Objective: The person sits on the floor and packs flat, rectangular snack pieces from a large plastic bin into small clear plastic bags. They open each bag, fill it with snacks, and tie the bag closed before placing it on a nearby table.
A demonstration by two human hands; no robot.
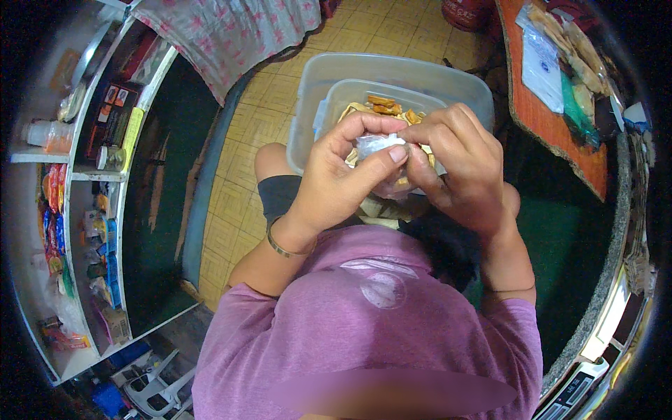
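Note:
A small clear plastic bag (pixel 375 145) is gathered between my two hands in front of my lap. My left hand (pixel 336 173) pinches its gathered part between thumb and fingers. From the other side, my right hand (pixel 463 162) has its fingertips closed on the bag's top. The lower part of the bag hangs below my fingers; its contents are hard to make out. Just beyond my hands is a smaller clear plastic tub (pixel 336 94), set inside a larger translucent tub (pixel 462 84). Orange-brown snack pieces (pixel 383 105) lie in the smaller tub, partly hidden by my hands.
A wooden table (pixel 535 108) at the right carries plastic bags and packages. Shelves (pixel 73 168) with jars and packets stand at the left. A flowered cloth (pixel 234 35) hangs at the back left over the yellow tiled floor (pixel 231 203). A white plastic chair (pixel 157 385) shows at lower left.

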